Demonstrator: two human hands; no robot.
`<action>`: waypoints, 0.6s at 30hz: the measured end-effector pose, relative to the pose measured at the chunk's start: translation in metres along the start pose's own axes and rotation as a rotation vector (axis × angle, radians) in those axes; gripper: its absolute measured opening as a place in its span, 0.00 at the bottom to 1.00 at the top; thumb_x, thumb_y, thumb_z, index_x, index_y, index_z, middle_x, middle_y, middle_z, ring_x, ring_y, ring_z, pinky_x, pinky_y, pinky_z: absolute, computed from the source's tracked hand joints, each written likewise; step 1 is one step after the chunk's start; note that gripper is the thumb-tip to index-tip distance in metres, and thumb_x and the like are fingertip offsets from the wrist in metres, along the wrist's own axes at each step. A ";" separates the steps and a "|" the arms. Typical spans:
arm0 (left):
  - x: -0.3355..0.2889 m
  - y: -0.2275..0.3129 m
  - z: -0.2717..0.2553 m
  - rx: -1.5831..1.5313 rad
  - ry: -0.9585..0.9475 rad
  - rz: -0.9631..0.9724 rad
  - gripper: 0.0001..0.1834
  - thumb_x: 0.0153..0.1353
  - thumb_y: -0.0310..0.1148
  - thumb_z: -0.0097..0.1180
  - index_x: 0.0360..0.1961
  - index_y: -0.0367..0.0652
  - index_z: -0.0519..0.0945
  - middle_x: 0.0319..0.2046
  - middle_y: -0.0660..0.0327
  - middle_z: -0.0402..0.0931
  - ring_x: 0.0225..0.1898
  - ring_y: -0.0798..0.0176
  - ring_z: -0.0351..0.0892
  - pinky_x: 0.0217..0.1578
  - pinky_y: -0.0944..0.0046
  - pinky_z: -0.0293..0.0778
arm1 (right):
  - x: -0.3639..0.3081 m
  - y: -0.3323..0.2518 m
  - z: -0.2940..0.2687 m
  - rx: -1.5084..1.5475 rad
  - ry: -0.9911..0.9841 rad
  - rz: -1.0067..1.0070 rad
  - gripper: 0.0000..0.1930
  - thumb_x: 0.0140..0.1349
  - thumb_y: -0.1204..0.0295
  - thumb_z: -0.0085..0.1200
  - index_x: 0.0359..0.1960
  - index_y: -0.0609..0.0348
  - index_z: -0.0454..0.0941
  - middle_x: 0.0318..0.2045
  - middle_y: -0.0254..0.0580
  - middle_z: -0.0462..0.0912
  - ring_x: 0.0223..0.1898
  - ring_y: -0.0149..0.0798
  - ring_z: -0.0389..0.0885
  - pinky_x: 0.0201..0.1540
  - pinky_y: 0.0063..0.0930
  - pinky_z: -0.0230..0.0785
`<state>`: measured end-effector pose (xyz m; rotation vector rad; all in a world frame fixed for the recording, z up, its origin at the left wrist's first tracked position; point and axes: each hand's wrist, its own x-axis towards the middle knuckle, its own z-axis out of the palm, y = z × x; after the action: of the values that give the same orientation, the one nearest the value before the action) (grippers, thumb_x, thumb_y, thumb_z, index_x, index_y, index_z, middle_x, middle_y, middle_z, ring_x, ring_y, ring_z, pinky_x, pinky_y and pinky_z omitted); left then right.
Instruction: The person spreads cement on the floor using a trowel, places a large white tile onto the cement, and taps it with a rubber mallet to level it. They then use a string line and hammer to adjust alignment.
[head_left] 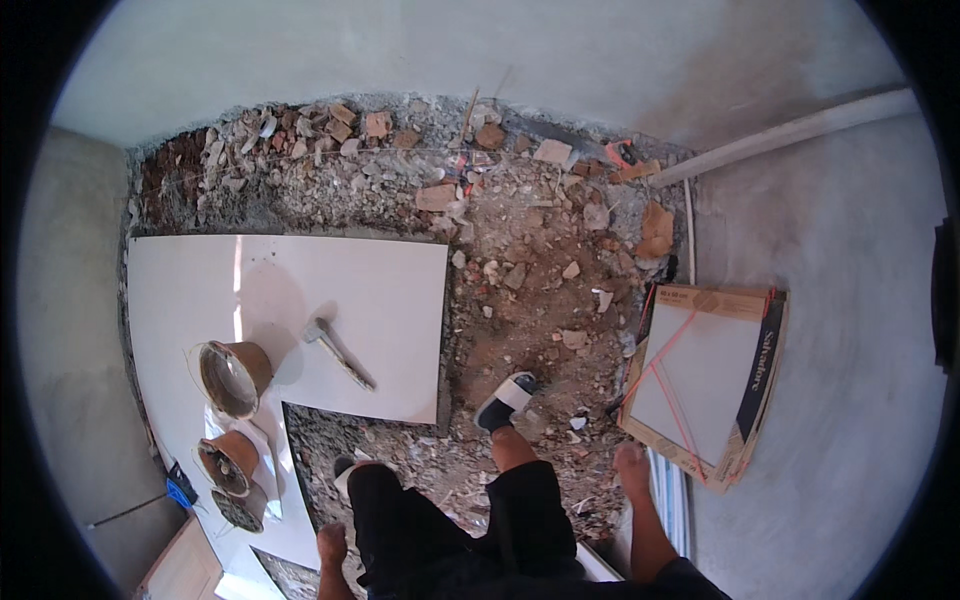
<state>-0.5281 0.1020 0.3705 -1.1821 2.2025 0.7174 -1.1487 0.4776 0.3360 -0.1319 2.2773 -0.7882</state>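
Note:
My right hand (630, 468) hangs beside the lower left corner of a cardboard tile box (708, 375); whether it touches the box I cannot tell. The box leans by the right wall, with orange strapping across its pale front. Low beside my left leg is my left hand (332, 543), apart from any tool. The fingers of both hands are too small and foreshortened to read. A hammer (338, 352) lies on the laid white floor tiles (390, 290), its head toward the upper left. To its left is a bucket (235, 378) with greyish contents.
Two more mortar-stained buckets, one brown (230, 462) and one lower down (240, 507), stand near the left wall by a blue-headed tool (181, 487). Broken brick and rubble (400, 150) line the far wall. Loose earth (540, 270) surrounds my feet. A pipe (790, 135) slants along the right wall.

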 end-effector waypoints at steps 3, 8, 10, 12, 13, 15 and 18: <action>0.043 0.093 -0.004 -0.418 0.053 -0.321 0.15 0.61 0.37 0.49 0.25 0.34 0.76 0.27 0.42 0.77 0.33 0.38 0.77 0.33 0.48 0.71 | 0.063 -0.102 -0.040 0.027 0.082 0.078 0.15 0.66 0.62 0.54 0.40 0.64 0.77 0.30 0.38 0.80 0.30 0.30 0.77 0.36 0.26 0.71; 0.037 0.187 0.019 -0.875 0.082 -0.718 0.13 0.58 0.33 0.50 0.21 0.34 0.75 0.23 0.47 0.76 0.26 0.46 0.77 0.30 0.52 0.71 | 0.140 -0.187 -0.061 -0.048 -0.115 0.090 0.14 0.64 0.65 0.57 0.42 0.66 0.77 0.32 0.38 0.81 0.29 0.30 0.78 0.35 0.26 0.73; 0.031 0.215 0.036 -0.939 0.124 -0.760 0.10 0.54 0.29 0.49 0.19 0.35 0.74 0.20 0.51 0.76 0.22 0.51 0.74 0.28 0.53 0.70 | 0.161 -0.206 -0.065 -0.157 -0.191 0.113 0.14 0.64 0.65 0.57 0.42 0.66 0.78 0.31 0.38 0.81 0.29 0.29 0.78 0.35 0.26 0.73; 0.049 0.237 0.046 -0.905 -0.039 -0.908 0.08 0.53 0.29 0.50 0.20 0.37 0.75 0.23 0.51 0.77 0.27 0.50 0.75 0.30 0.51 0.70 | 0.183 -0.225 -0.072 -0.246 -0.281 0.031 0.15 0.63 0.65 0.57 0.42 0.67 0.78 0.28 0.37 0.81 0.29 0.29 0.79 0.35 0.25 0.73; 0.074 0.245 0.048 -0.563 0.041 -0.629 0.08 0.54 0.30 0.50 0.22 0.37 0.75 0.25 0.50 0.76 0.29 0.49 0.75 0.31 0.49 0.70 | 0.195 -0.236 -0.077 -0.333 -0.294 0.114 0.16 0.64 0.63 0.56 0.42 0.66 0.78 0.30 0.40 0.82 0.30 0.32 0.80 0.36 0.27 0.73; 0.141 0.273 0.038 -0.442 0.199 -0.546 0.09 0.57 0.33 0.52 0.26 0.37 0.75 0.29 0.48 0.74 0.35 0.43 0.74 0.34 0.44 0.68 | 0.229 -0.257 -0.079 -0.435 -0.331 0.194 0.18 0.64 0.59 0.54 0.42 0.66 0.79 0.32 0.47 0.84 0.33 0.37 0.84 0.39 0.32 0.74; 0.287 0.303 -0.014 -0.745 0.102 -0.596 0.16 0.62 0.38 0.49 0.37 0.34 0.78 0.35 0.39 0.74 0.41 0.34 0.74 0.41 0.46 0.70 | 0.282 -0.296 -0.085 -0.703 -0.376 -0.021 0.16 0.66 0.62 0.50 0.42 0.64 0.80 0.35 0.54 0.83 0.35 0.48 0.84 0.42 0.37 0.74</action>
<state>-0.9264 0.0718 0.2491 -2.1418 1.5120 1.2603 -1.4514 0.1947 0.3853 -0.5728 2.0871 0.0644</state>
